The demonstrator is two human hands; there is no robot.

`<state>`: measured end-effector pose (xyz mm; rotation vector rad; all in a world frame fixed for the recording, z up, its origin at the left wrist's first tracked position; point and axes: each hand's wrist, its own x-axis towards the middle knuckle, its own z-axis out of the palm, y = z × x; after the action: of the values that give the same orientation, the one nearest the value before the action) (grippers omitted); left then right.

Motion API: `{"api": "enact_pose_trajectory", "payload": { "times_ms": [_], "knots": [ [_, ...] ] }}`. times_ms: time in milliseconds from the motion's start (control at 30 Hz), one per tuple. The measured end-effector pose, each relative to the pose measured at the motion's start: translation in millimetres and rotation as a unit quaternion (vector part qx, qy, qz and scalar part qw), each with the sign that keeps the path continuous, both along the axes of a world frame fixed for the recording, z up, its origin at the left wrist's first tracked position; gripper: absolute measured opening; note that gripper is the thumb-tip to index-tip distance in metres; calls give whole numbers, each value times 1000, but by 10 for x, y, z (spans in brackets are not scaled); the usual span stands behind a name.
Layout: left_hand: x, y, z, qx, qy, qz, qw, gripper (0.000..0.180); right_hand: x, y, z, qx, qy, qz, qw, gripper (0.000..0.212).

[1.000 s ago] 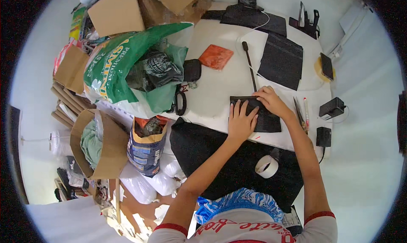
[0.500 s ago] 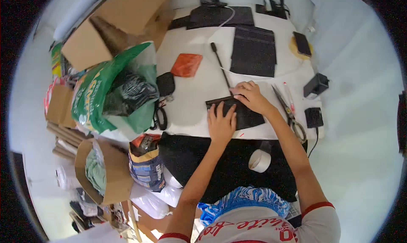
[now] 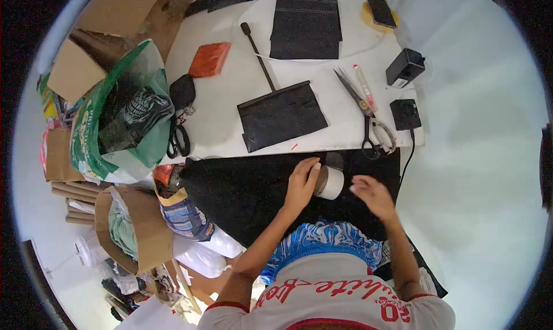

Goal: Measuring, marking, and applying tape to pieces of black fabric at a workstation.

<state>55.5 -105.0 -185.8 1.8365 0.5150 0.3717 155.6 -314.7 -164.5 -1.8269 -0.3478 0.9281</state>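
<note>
Over the black cloth [image 3: 247, 194] across my lap, my left hand [image 3: 300, 186] grips the left side of a roll of white tape [image 3: 332, 184]. Just right of the roll is my right hand [image 3: 375, 198], its fingers bent toward it and a small gap between. Motion blurs those fingertips, so I cannot tell whether they pinch anything. Beyond both hands, a flat black fabric piece [image 3: 282, 117] with a folded top edge lies untouched on the white table [image 3: 213, 117]. A thin black rod [image 3: 259, 59] with a thicker end reaches up from that fold.
Large scissors [image 3: 360, 102] and a red-and-white pen [image 3: 364, 88] lie at the right, near two black adapters [image 3: 405, 68]. Farther back are dark fabric pieces [image 3: 305, 27] and a phone [image 3: 381, 12]. A green-and-white bag [image 3: 86, 151], an orange-red packet [image 3: 209, 60] and cardboard boxes [image 3: 147, 238] stand left.
Both hands have left the black fabric piece and come down toward my lap. My left hand has taken hold of the tape roll. The whole view has shifted, moving the table up and left.
</note>
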Motion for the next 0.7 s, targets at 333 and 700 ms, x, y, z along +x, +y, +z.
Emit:
{"api": "enact_pose_trajectory", "payload": {
  "times_ms": [333, 700],
  "knots": [
    [362, -10, -317, -369, 25, -66, 927, 37, -600, 383, -235, 135, 208, -146, 958, 40],
    [283, -123, -18, -532, 53, -8, 845, 42, -560, 117, -27, 159, 118, -53, 979, 32]
  ]
}}
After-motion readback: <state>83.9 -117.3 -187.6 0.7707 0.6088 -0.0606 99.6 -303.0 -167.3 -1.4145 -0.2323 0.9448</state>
